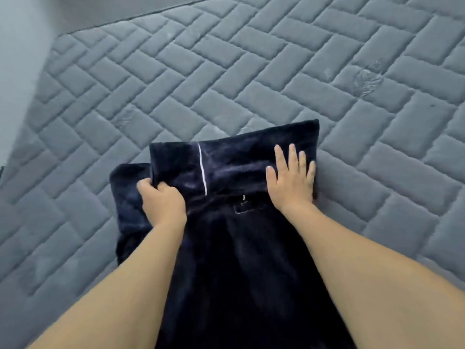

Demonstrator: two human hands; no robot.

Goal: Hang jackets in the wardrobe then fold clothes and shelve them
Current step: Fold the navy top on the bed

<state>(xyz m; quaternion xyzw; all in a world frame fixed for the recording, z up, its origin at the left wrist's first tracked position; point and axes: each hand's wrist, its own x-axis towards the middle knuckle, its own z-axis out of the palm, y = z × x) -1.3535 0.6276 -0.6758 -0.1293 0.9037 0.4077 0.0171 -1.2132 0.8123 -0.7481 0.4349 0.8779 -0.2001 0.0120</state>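
Observation:
A dark navy plush garment (234, 167) with a thin white piping line lies on the grey quilted mattress (251, 71), running from the middle of the view down toward me. Its far end is folded back over itself into a band. My left hand (161, 200) grips the left edge of that folded band, fingers curled into the cloth. My right hand (292, 177) lies flat with straight fingers, pressing down on the band's right end.
The mattress has a brick-pattern quilted cover and stretches far and right of the garment. A pale wall (20, 59) stands along the mattress's left side, with a dark strip at the far edge.

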